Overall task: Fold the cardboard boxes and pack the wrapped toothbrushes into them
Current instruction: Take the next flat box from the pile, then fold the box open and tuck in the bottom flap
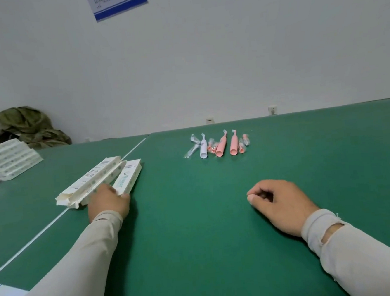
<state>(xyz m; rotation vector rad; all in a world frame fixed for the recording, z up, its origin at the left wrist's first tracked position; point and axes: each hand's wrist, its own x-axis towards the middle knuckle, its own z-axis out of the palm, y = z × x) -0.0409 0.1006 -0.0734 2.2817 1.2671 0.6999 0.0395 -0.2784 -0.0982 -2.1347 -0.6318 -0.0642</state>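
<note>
- The left hand [109, 202] lies on the green surface [196, 230] at the near end of the flat boxes [102, 177]. Its fingers reach onto that end of the cardboard, but they are hidden behind the back of the hand, so I cannot tell whether they grip it or only press on it.
- The boxes are white, unfolded and long, lying side by side and partly overlapping, slanting away from the hand toward the far right. They sit across a white line [32, 240] on the surface.
- The right hand [281, 201] rests on the surface well to the right of the boxes, fingers curled loosely under, holding nothing.
- The toothbrushes [219, 144] lie in a loose row farther back, between and beyond the two hands: one white handle, two pink handles, and small wrapped pieces beside them, heads pointing away.
- At the far left edge stands a stack of white trays [8, 159], with a crumpled green cloth [29, 127] behind it against the wall [205, 64].
- A blue-and-white notice [117, 1] hangs on the wall.
</note>
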